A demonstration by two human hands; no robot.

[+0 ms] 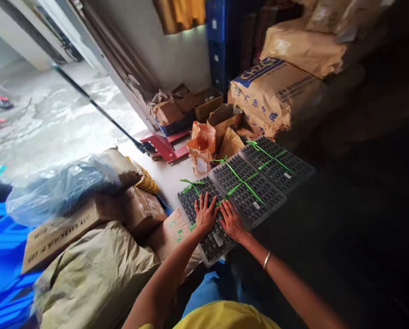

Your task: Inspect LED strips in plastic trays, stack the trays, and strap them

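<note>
Three black gridded trays tied with green straps lie side by side in a row in the head view. On the nearest tray [215,241] my left hand [206,212] rests flat, its fingers stretched out and apart. My right hand [232,220], also flat, lies on the same tray close to its border with the middle tray [248,189]. Beyond that sits the far tray [279,164]. Green ribbon [241,182] crosses the tops, with a knot near the left edge of each tray. A small white label [218,239] shows on the nearest tray.
A red pallet jack [166,147] stands beyond, its handle leaning left. Cardboard boxes [76,228], a plastic-wrapped bundle [65,185] and a tan sack [98,274] crowd the left. Open paper bags [201,144] and large printed paper sacks [269,93] are behind the trays. The right is very dark.
</note>
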